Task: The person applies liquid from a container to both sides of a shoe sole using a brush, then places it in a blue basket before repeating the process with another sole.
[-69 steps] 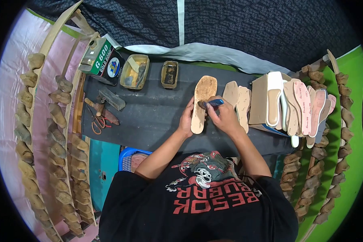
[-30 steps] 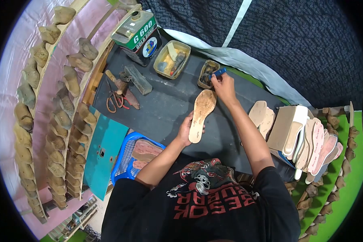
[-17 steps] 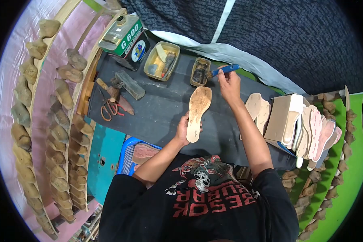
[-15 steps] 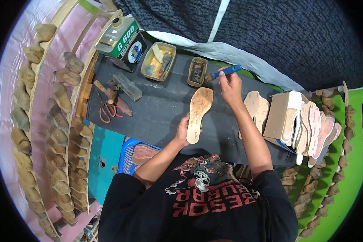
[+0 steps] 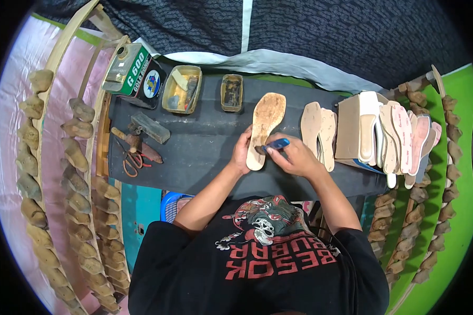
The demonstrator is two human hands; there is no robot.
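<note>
Head view shows a dark work table (image 5: 205, 152) across the middle of the frame. On its left side stands a green glue can (image 5: 129, 71), with two small trays (image 5: 181, 96) next to it. At the right stands a stack of shoe soles (image 5: 399, 136). In the middle, the left hand (image 5: 242, 152) holds a tan insole (image 5: 265, 121) by its lower end. The right hand (image 5: 294, 157) grips a blue-handled brush (image 5: 274, 145), whose tip touches the insole.
</note>
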